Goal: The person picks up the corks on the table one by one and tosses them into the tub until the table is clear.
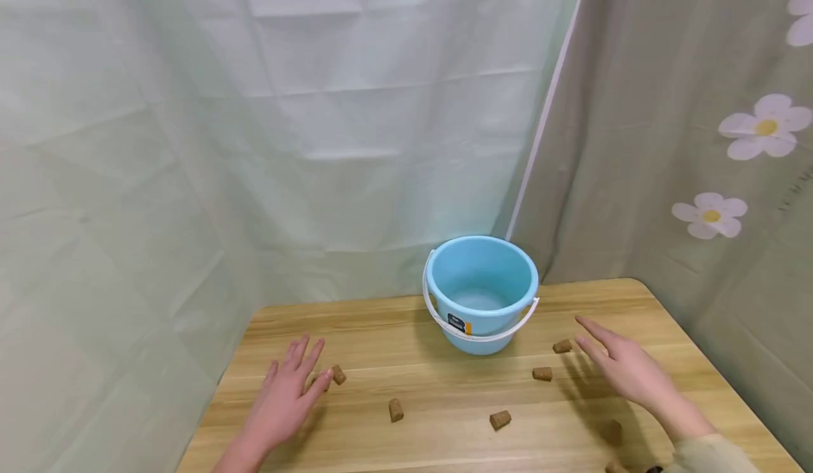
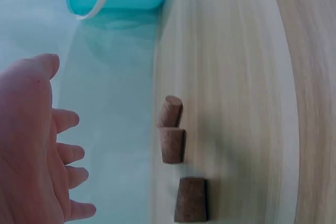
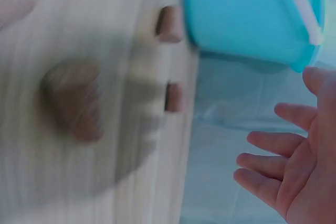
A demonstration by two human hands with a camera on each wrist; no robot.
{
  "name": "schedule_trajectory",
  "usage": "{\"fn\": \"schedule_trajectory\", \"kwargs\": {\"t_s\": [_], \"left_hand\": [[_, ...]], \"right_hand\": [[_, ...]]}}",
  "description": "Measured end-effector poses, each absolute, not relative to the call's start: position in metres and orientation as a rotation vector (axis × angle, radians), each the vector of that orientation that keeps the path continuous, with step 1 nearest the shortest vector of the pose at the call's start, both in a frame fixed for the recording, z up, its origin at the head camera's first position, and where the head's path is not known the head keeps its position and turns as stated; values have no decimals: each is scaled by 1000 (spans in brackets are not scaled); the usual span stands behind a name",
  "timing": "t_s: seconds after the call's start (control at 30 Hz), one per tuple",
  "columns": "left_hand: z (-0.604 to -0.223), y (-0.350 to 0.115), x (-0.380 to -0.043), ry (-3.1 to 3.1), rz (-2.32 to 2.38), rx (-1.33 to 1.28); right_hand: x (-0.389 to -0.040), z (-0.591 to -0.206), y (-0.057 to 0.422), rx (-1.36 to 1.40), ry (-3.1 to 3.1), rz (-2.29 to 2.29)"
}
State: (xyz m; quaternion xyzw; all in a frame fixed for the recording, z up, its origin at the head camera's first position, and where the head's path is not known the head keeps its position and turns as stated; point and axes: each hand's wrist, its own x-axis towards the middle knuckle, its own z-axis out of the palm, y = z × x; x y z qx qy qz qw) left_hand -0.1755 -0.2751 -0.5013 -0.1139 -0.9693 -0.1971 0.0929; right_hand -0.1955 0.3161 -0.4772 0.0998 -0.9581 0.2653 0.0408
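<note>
Both hands hover above a wooden table with nothing in their grasp. My left hand [image 1: 284,399] has its fingers spread, near a cork stopper [image 1: 339,374] that lies by its thumb. In the left wrist view several corks [image 2: 191,199] lie on the wood beyond that hand. My right hand [image 1: 625,367] is held with its fingers extended, close to a cork [image 1: 562,346] and another cork [image 1: 543,373]. A light blue bucket [image 1: 483,342] with a white handle stands upright between the hands, toward the back. Its handle hangs down at the front.
More corks lie about: one cork [image 1: 396,410] left of centre, one cork [image 1: 500,419] nearer the middle, one cork [image 1: 612,431] under the right forearm. A pale curtain [image 1: 356,141] hangs behind the table [image 1: 444,445], and a grey flowered curtain [image 1: 635,141] on the right.
</note>
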Motion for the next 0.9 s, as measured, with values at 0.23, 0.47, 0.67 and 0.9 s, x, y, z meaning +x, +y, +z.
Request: {"fn": "schedule_trajectory", "kwargs": {"t_s": [0.23,0.47,0.67,0.9], "left_hand": [[-499,-267,-174,-2822,-736,-348],[-496,-259,-169,-2762,-880,-362],[-494,-255,-162,-2692,-954,-369],[-494,-253,-156,-2671,-991,-350]], "right_hand": [[-202,-464,294,227,-2822,1068],[-211,-459,273,111,-2711,1403],[-225,-452,248,19,-2609,1686],[-245,-447,227,-182,-2558,1869]]}}
